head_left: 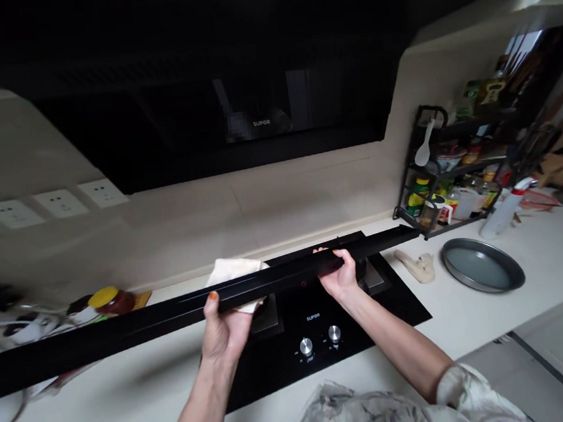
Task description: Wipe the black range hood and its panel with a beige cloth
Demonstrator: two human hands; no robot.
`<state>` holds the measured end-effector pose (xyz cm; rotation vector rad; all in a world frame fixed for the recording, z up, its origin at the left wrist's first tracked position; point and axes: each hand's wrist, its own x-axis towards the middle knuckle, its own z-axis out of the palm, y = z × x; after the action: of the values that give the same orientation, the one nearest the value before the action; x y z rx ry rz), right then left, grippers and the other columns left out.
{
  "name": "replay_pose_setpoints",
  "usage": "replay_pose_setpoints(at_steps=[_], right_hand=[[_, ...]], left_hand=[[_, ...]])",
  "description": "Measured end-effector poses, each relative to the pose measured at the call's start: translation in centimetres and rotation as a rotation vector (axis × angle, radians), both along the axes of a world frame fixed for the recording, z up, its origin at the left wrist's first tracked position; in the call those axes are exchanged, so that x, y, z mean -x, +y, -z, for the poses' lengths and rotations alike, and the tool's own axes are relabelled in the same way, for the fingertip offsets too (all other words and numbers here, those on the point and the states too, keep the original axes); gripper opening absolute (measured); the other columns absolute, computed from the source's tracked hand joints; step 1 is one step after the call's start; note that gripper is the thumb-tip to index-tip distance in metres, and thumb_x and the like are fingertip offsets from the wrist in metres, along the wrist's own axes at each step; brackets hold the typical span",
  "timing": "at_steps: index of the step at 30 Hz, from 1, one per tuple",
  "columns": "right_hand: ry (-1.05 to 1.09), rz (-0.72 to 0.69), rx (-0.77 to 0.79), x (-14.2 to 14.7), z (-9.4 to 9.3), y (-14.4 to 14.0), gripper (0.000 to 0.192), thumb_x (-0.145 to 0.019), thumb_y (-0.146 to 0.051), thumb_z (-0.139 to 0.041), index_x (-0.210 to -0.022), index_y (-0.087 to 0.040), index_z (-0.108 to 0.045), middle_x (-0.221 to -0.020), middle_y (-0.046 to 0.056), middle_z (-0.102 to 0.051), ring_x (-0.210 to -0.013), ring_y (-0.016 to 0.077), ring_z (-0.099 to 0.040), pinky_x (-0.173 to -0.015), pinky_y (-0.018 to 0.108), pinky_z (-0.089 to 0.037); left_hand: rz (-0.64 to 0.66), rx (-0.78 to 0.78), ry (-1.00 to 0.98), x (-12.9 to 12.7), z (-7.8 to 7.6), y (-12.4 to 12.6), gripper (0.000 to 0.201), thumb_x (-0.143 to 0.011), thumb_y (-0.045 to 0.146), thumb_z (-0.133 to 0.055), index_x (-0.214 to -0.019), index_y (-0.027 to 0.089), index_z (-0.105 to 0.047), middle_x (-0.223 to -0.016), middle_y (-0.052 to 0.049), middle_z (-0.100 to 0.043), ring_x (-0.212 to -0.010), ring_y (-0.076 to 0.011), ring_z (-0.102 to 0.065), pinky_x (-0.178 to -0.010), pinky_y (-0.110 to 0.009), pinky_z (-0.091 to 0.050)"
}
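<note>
A long black strip (279, 280), like a narrow trough or trim piece, spans the view above the stove, running from the left edge to near the spice rack. My left hand (227, 334) grips it from below, thumb on the near side and fingers hidden behind. A white cloth (234, 268) shows above and below the strip by that hand; whether the fingers pinch it is hidden. Further right, my right hand (339, 277) is closed around the strip, thumb on top. Beneath both hands lies the black gas stove (323, 368) with two silver knobs.
A black range hood (210, 104) overhangs the stove. To the right stand a spice rack (413, 190), a round pan (483, 265), a crumpled beige cloth (417, 266) and a white spray bottle (505, 211). A yellow-lidded jar (111, 300) sits left, below wall sockets (60, 202).
</note>
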<state>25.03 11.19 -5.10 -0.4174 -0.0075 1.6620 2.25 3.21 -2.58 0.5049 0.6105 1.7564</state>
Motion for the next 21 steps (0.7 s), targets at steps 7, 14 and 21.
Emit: replay_pose_setpoints(at_steps=[7, 14, 21], right_hand=[[-0.012, -0.071, -0.126, 0.9, -0.4, -0.6, 0.016, -0.074, -0.027, -0.074, -0.087, -0.020, -0.069, -0.091, 0.004, -0.075, -0.095, 0.0201, -0.073, -0.095, 0.033, -0.062], [-0.094, -0.335, -0.323, -0.5, 0.1, -1.7, 0.064, -0.065, -0.049, -0.095, -0.119, -0.028, -0.068, -0.115, 0.007, -0.077, -0.107, 0.0294, -0.072, -0.100, 0.056, -0.058], [-0.137, -0.416, -0.434, 0.7, 0.9, -2.5, 0.066, -0.062, -0.031, -0.087, -0.124, -0.028, -0.065, -0.113, 0.003, -0.077, -0.108, 0.0266, -0.073, -0.103, 0.052, -0.057]], left_hand=[[0.132, -0.097, 0.025, -5.5, 1.6, 0.7, 0.085, -0.061, 0.053, -0.103, -0.134, 0.026, -0.071, -0.136, -0.013, -0.073, -0.136, -0.0423, -0.062, -0.114, -0.062, -0.054], [0.128, -0.163, 0.025, -5.6, 1.8, 0.7, 0.075, -0.064, 0.044, -0.100, -0.131, 0.025, -0.071, -0.136, -0.011, -0.073, -0.141, -0.0415, -0.058, -0.126, -0.061, -0.042], [0.220, -0.092, 0.012, -6.0, 1.3, -0.1, 0.072, -0.069, 0.050, -0.096, -0.131, 0.023, -0.071, -0.133, -0.013, -0.074, -0.139, -0.0435, -0.059, -0.122, -0.063, -0.045]])
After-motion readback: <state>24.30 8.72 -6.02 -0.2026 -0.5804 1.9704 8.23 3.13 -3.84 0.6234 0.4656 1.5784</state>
